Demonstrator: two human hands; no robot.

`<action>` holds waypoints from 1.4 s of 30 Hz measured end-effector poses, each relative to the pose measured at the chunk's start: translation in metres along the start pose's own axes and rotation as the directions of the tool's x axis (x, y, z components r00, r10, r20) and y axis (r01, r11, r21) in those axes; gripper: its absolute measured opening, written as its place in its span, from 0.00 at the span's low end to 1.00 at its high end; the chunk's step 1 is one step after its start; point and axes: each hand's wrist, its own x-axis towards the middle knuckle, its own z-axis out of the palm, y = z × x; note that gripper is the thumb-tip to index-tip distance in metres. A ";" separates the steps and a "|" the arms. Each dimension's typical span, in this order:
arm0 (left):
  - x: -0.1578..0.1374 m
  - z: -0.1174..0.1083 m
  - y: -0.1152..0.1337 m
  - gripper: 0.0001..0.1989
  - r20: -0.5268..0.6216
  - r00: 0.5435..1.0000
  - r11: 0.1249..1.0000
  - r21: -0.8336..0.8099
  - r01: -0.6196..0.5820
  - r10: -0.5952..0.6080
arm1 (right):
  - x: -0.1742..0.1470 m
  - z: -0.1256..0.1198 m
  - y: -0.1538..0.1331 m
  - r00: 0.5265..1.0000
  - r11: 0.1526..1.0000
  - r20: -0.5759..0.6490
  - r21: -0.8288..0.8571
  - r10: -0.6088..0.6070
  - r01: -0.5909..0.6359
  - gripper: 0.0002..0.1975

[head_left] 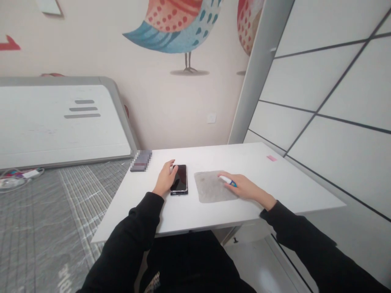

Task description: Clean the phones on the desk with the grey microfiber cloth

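Observation:
My right hand (244, 187) is closed around a white pen-shaped tube with a blue label (227, 180), perhaps a correction pen. Its white end points left over a grey cloth (210, 193) that lies flat on the white table (214, 215). Close by on the left, my left hand (165, 178) rests at the left edge of a black smartphone (181, 180). A small whitish bit (171, 167) shows between that thumb and forefinger, too small to name. Under the phone, another dark flat item juts out at the near edge.
At the table's far left corner lies a blurred dark flat object (141, 161). A pink slip (271, 158) is toward the far right. White panelling (305, 85) borders the right side. A whiteboard (55, 134) leans by the wall at left, with cables (18, 179) on the floor.

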 end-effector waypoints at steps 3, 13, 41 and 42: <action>0.000 0.000 0.000 0.22 0.000 1.000 1.000 -0.005 0.001 -0.001 | -0.003 0.004 0.004 1.000 0.995 0.011 -0.104 0.003 -0.002 0.21; -0.001 -0.002 0.003 0.22 0.000 1.000 1.000 -0.002 0.006 -0.006 | 0.000 0.001 0.006 0.999 0.978 0.027 -0.205 -0.020 0.025 0.21; -0.074 0.008 0.048 0.54 0.022 0.997 0.922 0.382 0.059 -0.073 | -0.011 -0.029 0.069 0.644 0.931 -0.763 -0.191 0.057 -0.310 0.24; -0.076 0.007 0.050 0.55 0.023 0.997 0.909 0.413 0.064 -0.080 | -0.008 -0.016 0.058 0.764 0.943 -0.645 -0.244 0.018 -0.228 0.22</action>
